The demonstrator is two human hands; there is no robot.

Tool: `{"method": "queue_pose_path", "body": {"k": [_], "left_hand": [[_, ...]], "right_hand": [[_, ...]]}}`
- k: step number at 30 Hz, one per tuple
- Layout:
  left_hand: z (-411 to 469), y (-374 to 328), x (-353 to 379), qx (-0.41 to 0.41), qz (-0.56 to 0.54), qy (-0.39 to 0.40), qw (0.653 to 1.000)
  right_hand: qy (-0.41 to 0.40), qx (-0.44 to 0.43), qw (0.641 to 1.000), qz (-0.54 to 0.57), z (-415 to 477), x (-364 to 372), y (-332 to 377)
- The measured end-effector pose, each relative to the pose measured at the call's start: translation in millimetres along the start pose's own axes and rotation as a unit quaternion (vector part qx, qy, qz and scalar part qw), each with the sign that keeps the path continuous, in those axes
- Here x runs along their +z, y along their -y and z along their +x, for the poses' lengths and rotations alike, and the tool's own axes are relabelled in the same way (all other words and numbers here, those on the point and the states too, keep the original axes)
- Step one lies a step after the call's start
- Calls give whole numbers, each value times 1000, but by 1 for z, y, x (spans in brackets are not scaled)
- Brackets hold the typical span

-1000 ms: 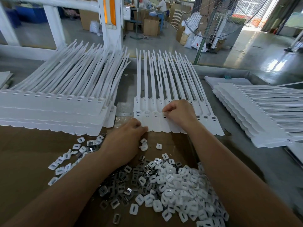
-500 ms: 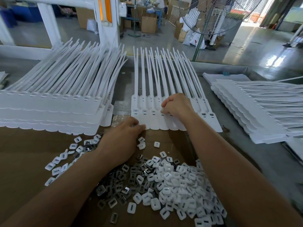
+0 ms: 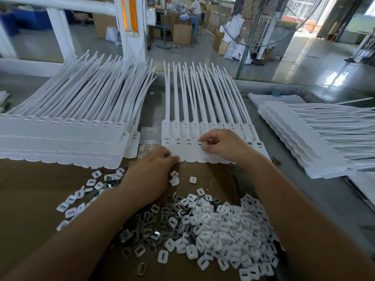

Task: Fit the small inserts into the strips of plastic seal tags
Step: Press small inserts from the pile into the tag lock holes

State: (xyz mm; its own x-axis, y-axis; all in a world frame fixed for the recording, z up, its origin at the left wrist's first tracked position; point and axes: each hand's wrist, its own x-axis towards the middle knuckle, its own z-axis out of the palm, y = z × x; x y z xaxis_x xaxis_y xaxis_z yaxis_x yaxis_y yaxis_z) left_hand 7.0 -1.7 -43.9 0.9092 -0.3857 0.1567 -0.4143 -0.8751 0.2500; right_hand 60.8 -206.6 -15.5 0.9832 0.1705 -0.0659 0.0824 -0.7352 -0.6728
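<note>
A strip of white seal tags [image 3: 188,153] lies flat in front of me, tails pointing away. A heap of small white and metal inserts [image 3: 219,226] covers the brown cardboard [image 3: 30,199] below it. My right hand [image 3: 223,145] rests on the strip's row of sockets, its finger and thumb pinching a small insert at one socket. My left hand [image 3: 150,175] lies knuckles up at the strip's near edge, fingers curled under; what they hold is hidden.
A tall stack of tag strips [image 3: 60,136] stands at the left. Another stack [image 3: 316,138] lies at the right, tails pointing right. A standing fan [image 3: 257,23] and a white frame [image 3: 129,27] rise behind the bench.
My right hand has opened slightly from a fist, and its fingertips now pinch at a socket further left on the strip. The left hand stays at the strip's near edge.
</note>
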Motion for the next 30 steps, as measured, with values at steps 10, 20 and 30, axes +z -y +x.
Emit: {"method": "queue_pose_path", "body": {"k": [10,20,30], "left_hand": [[2,1,3,-14,-5,2,1000],[3,0,2,-18,-5,5,1000],[0,0,2,-13,-16,-1,1000]], "right_hand": [[100,-37,993,-41,-47,-10,18],[219,-54,967,-115,-69,-4,29],[210,-52,968,-125,-70,-6,24]]}}
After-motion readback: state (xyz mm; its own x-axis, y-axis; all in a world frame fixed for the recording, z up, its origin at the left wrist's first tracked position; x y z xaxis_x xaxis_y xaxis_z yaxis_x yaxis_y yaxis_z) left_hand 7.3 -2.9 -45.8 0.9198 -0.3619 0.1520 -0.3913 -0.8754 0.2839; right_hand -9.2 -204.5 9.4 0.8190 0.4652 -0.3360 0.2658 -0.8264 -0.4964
